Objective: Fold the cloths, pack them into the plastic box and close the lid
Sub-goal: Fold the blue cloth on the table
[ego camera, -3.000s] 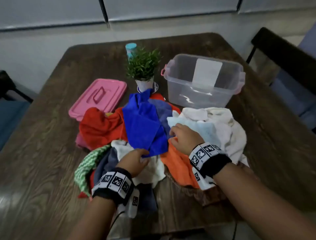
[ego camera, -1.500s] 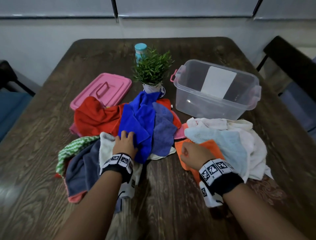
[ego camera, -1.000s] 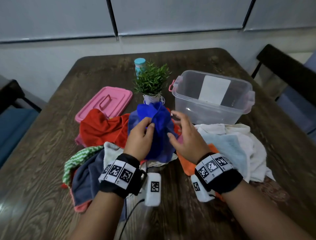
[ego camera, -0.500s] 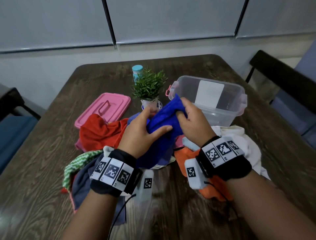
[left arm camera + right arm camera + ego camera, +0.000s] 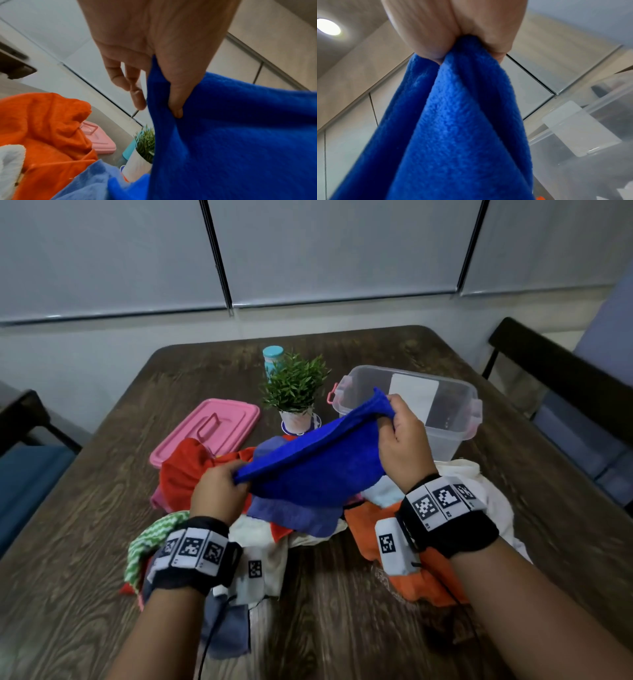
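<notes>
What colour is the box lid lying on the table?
Pink; the lid shows best in the head view.

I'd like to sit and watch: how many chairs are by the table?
2: the right chair beside the table's right edge, and the left chair at its left edge, only partly in view. Any behind the camera would be hidden.

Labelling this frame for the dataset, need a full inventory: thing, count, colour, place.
bright blue cloth: 1, royal blue, held up above the pile between both hands
cloth pile: several; red, orange, pale blue, white, green-white zigzag, grey-blue; table centre
plastic box: 1, clear with pink latches, open, far right of pile
lid: 1, pink, flat on table, far left of pile
potted plant: 1, green in white pot, between lid and box
bottle: 1, teal cap, behind plant
table: 1, dark wood
chairs: 2, dark, left and right
left hand: pinches cloth's lower end
right hand: grips cloth's upper end
</notes>
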A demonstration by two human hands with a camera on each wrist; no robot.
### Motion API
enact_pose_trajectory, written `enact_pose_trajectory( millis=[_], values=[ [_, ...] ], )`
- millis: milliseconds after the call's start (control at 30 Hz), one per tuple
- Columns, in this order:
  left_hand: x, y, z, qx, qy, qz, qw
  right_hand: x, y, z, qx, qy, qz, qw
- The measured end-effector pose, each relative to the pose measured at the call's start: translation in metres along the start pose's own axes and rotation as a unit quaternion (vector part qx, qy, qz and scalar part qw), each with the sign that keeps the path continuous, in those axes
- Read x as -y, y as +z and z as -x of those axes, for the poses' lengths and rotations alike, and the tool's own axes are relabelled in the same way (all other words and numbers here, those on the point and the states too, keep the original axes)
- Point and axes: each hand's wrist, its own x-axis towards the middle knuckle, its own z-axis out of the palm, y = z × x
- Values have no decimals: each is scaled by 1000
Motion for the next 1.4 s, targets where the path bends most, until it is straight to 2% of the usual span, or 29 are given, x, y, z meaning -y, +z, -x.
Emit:
enact_pose_trajectory(
  millis=[67, 167, 233, 367, 433, 533, 633, 667, 700, 733, 800, 833, 867, 933, 967, 1000, 1100, 1167, 1267, 1367, 1400],
  values=[
    [-1, -8, -5, -53, 16, 87, 995, -2, -1, 1, -12, 6, 5, 1000],
    [-10, -15, -13, -74, 40, 191, 978, 1, -2, 0, -26, 14, 7, 1000],
    [-20, -20, -22, -77, 32, 271, 959, 4, -4, -9, -23, 28, 11, 999],
    [-55, -33, -39, -39, 13, 393, 919, 17, -5, -40, -1, 65, 16, 998],
    [-71, -46, -54, -53, 38, 405, 912, 33, -7, -56, -23, 49, -5, 999],
    [-90, -73, -68, -133, 121, 388, 904, 64, -19, -67, -112, -19, -68, 991],
    [-96, -90, -61, -175, 177, 425, 871, 80, -38, -55, -158, -106, -154, 970],
    [-94, -89, -54, -171, 182, 428, 868, 78, -42, -47, -145, -108, -158, 971],
    [-89, -82, -45, -152, 179, 415, 879, 72, -42, -38, -114, -85, -144, 979],
    [-79, -68, -35, -114, 158, 378, 905, 59, -38, -27, -60, -40, -111, 991],
    [-51, -30, -12, 8, 94, 250, 964, 16, -21, -2, 87, 53, -6, 995],
    [-32, -7, -1, 85, 64, 173, 979, -9, -10, 12, 172, 85, 60, 980],
    [-15, 15, 12, 160, 29, 94, 982, -32, -1, 26, 261, 106, 131, 950],
    [15, 48, 34, 264, -35, -62, 962, -63, 10, 55, 422, 137, 259, 858],
    [27, 60, 46, 298, -53, -117, 946, -71, 13, 67, 477, 139, 300, 814],
    [35, 67, 56, 334, -70, -148, 928, -77, 15, 77, 516, 144, 317, 782],
    [43, 72, 75, 389, -114, -182, 896, -86, 18, 95, 576, 189, 315, 731],
    [40, 69, 77, 406, -137, -176, 886, -88, 20, 99, 586, 220, 295, 722],
    [34, 62, 69, 391, -137, -123, 902, -87, 25, 96, 569, 245, 266, 739],
    [45, 63, 54, 315, -148, 41, 937, -95, 33, 96, 519, 241, 250, 781],
    [48, 63, 51, 294, -158, 78, 939, -98, 35, 97, 486, 246, 247, 801]
  ],
)
